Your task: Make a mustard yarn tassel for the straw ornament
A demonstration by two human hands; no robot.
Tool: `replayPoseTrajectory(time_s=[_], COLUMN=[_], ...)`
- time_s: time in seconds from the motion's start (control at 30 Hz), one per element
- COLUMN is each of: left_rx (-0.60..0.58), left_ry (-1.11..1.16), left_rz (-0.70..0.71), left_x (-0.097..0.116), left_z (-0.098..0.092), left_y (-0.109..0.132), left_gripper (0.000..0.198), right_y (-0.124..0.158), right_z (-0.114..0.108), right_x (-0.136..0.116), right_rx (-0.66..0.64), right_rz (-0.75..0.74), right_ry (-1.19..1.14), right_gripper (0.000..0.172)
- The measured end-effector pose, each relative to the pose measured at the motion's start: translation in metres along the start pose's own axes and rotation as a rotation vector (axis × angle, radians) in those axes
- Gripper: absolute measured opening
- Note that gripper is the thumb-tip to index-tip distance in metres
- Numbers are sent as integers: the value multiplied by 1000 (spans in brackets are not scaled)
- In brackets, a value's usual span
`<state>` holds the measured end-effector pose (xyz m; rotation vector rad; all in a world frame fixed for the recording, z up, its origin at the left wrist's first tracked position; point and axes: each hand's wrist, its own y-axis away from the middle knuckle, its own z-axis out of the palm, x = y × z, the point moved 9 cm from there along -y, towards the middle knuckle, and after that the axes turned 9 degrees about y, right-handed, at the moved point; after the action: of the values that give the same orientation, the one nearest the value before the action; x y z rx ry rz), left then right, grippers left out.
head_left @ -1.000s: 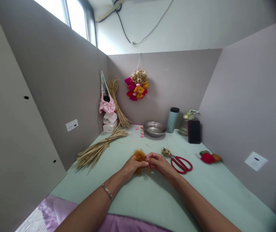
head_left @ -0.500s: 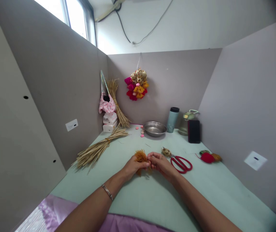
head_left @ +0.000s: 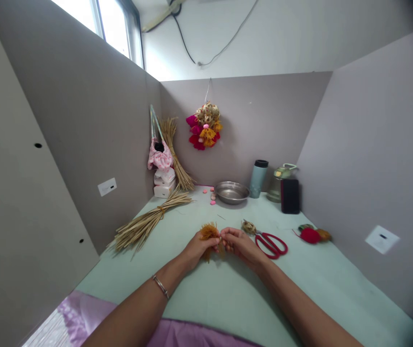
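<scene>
A mustard-yellow yarn tassel (head_left: pixel 209 231) is gripped in my left hand (head_left: pixel 198 249), its thumb laid across the strands. Loose yarn ends hang below the fingers. Close against its right side, my right hand (head_left: pixel 237 244) pinches with thumb and forefinger at the tassel's edge; what lies between those fingertips is too small to make out. Just right of my right hand lie red-handled scissors (head_left: pixel 271 245), with a small woven straw ball (head_left: pixel 248 227) by their blades. A thin needle-like piece (head_left: pixel 221 217) rests on the table beyond my hands.
On the left lies a tied straw bundle (head_left: pixel 148 222); another straw bundle (head_left: pixel 177 159) leans in the corner. A metal bowl (head_left: pixel 232 193), pink beads (head_left: pixel 212 202), a tumbler (head_left: pixel 259 179), a jug (head_left: pixel 274 189) and a phone (head_left: pixel 290 196) line the back. Yarn balls (head_left: pixel 310 235) sit right.
My left hand's thumb has shifted slightly left and up over the tassel, and the tassel has tilted a little left. My right hand stays nearly in place.
</scene>
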<state>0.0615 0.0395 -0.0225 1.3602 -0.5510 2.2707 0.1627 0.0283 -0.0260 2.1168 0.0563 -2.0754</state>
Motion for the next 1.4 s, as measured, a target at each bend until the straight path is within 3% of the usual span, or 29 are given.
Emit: replayPoseTrajectory(time_s=[0.47,0.77,1.13,1.4], left_rx=[-73,-84,-39,25], left_ry=[44,-41,-95,-68], left_rz=[7,3,-20,-22], left_x=[8,4,0,-3], left_z=[9,7,4,-3], left_y=[4,3,2,0], left_gripper=[23,21,22,29], right_y=[1,1,2,2], right_z=[4,4,11,8], right_x=[-2,-1,-2,-1], right_rx=[-39,-54,-106,-69], right_rz=[-2,7,9,14], right_ry=[-59,-97,-122,-95], right_gripper=[24,24,21,22])
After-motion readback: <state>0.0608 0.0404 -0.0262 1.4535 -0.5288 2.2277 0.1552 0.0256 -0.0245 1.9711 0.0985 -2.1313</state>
